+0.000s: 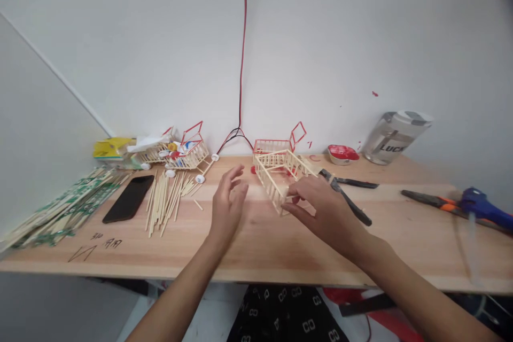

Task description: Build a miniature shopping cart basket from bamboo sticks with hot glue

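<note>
My right hand (320,208) pinches the near corner of a small unpainted basket frame (266,184) built from thin wooden sticks. The frame is tilted above the wooden table (248,240). My left hand (230,200) hovers to its left, fingers apart and curved, holding nothing. Just behind the frame stands a miniature stick shopping cart (272,145) with a red rim and red handle, partly hidden. Loose cut sticks (162,200) lie to the left of my left hand.
Further left are a black phone (129,199), wrapped chopsticks (72,208) and a filled miniature cart (188,155) with white wheels. On the right lie black-handled pliers (352,206), a red paint dish (342,154), a clear jar (395,136) and a blue glue gun (484,208).
</note>
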A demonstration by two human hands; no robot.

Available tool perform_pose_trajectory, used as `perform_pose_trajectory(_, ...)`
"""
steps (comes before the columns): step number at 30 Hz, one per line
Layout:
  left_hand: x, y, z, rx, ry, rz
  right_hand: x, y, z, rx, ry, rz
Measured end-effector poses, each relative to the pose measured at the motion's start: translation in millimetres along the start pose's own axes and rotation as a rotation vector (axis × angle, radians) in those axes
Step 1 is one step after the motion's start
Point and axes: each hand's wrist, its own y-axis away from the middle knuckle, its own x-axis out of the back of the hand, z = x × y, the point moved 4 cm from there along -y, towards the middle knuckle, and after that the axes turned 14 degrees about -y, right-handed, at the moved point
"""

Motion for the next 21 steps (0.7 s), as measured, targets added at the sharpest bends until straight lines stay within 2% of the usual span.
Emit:
perform_pose_trajectory(3,-4.1,-6.1,-11.5,0.18,0.149,-0.032,-4.7,7.9,0.0,0.025,-0.004,-0.059)
perform_pose_trajectory(7,-7.4,-9.2,-21.3,0.285,0.263,-0.038,-11.4,15.7,1.3,0.064,0.005,-0.13)
perform_pose_trajectory(16,-8.5,-5.9,-29.6,0.333,0.298,-0.044,-20.5,20.4,-0.8,0.212,0.037,-0.185)
perform_pose_trajectory(21,-8.3,-5.1,-29.4,0.346,0.301,-0.061,-24.7,20.5,4.9,0.224,0.045,-0.211)
